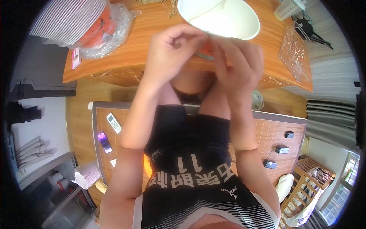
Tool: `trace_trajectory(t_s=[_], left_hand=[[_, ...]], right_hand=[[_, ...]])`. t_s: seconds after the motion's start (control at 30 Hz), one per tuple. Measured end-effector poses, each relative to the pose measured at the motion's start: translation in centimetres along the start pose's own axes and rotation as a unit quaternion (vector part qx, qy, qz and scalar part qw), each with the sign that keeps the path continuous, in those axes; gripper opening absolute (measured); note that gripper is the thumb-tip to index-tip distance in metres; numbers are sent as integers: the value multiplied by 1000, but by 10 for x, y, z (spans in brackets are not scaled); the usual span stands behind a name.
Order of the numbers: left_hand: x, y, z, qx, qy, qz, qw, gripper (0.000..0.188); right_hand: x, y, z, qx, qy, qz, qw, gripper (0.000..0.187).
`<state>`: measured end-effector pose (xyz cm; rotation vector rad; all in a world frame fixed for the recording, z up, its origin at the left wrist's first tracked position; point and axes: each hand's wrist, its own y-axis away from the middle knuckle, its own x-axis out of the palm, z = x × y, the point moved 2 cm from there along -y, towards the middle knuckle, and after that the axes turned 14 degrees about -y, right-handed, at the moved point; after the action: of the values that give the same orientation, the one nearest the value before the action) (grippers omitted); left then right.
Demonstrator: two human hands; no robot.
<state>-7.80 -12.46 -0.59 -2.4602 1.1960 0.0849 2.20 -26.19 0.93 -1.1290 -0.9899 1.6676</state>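
Note:
Both of my hands meet over the near edge of the table, just in front of a white paper bucket. My left hand is closed, its thumb and forefinger pinched together at the bucket's near rim. Facing it, my right hand also pinches, its fingertips almost touching the left ones. Whatever lies between the fingertips is too small to make out. A thin pale cord crosses the bucket's mouth towards my fingers. Below my fingertips shows a patch of orange-red, partly hidden by the hands.
Stacked white paper buckets in clear plastic stand at the table's left, by a small pink-and-white box. Beige cords lie behind. A lidded cup and a clear speckled tray are on the right. A phone and remote lie beside me.

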Motion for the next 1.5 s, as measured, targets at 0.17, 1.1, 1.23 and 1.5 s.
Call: trace_trajectory(t_s=[0.17, 1.1, 1.23, 1.5], left_hand=[[-2, 6, -10, 63, -86, -25, 994, 13], [2, 10, -4, 210, -292, -133, 924, 9], [0, 11, -2, 208, -288, -145, 923, 10], [4, 13, 1, 201, -250, -166, 933, 7]], right_hand=[[-5, -13, -2, -85, 41, 76, 993, 24], [-2, -39, -6, 70, -126, 168, 975, 9], [2, -37, -7, 69, -126, 171, 975, 10], [4, -24, -14, 6, -130, 158, 979, 15]])
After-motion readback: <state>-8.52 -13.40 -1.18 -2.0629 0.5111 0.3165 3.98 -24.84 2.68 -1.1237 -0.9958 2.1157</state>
